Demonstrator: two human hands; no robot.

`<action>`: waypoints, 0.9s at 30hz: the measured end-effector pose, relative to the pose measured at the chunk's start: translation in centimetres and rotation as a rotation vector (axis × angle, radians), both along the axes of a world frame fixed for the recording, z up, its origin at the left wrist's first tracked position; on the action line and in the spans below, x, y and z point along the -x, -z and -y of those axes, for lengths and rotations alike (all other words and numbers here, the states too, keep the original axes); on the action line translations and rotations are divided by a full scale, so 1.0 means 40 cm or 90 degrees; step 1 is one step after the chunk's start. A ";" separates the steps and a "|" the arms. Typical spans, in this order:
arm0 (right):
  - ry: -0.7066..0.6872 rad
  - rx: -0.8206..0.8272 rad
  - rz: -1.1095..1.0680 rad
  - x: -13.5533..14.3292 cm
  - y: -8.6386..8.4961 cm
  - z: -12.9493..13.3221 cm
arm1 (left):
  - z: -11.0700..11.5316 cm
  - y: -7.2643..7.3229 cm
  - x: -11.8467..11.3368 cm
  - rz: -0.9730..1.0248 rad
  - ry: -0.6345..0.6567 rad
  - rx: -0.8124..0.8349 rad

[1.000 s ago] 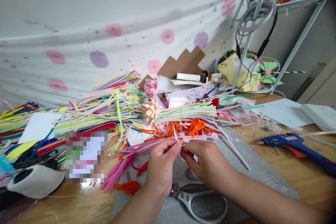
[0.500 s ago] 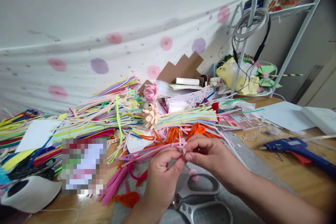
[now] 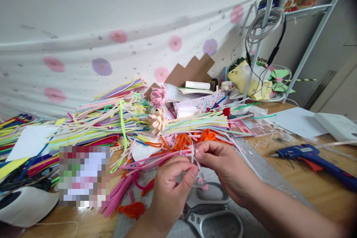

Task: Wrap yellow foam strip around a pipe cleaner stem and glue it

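Observation:
Both hands meet above a grey mat (image 3: 267, 178) in the lower middle of the head view. My left hand (image 3: 174, 186) pinches a thin whitish strip (image 3: 193, 153) between thumb and fingers. My right hand (image 3: 220, 161) is closed beside it, thumb and forefinger pressed on a whitish end of the same or another strip; which one is too small to tell. A thin clear loop hangs between the hands. Below them lie silver-handled scissors (image 3: 220, 223), with a small pink piece (image 3: 203, 185) by the upper handle.
Bundles of coloured pipe cleaners (image 3: 95, 130) spread behind and left. A blue glue gun (image 3: 304, 154) lies right. A beige flower (image 3: 158, 121), orange coils (image 3: 182, 141), white mouse-like object (image 3: 30, 206) and metal rack (image 3: 309, 54) are around.
My right hand has moved slightly apart from my left, and a clear loop now shows between them. The view has shifted slightly.

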State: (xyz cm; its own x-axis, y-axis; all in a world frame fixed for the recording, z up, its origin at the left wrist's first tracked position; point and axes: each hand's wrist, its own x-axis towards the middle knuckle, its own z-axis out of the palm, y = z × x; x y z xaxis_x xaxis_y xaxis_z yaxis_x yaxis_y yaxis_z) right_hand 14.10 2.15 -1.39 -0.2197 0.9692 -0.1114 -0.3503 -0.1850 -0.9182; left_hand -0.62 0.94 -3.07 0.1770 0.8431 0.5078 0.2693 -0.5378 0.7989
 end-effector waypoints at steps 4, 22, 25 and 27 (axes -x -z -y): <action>-0.004 0.027 0.007 0.004 0.005 0.006 | 0.001 0.000 0.001 0.004 0.011 0.027; 0.041 0.023 0.001 0.022 0.015 0.011 | 0.001 0.003 -0.002 0.049 0.035 0.090; 0.022 0.033 0.005 0.023 0.017 0.011 | 0.001 0.000 -0.003 0.033 0.024 0.083; 0.020 0.027 0.008 0.022 0.020 0.012 | 0.002 -0.002 -0.003 0.022 0.015 0.073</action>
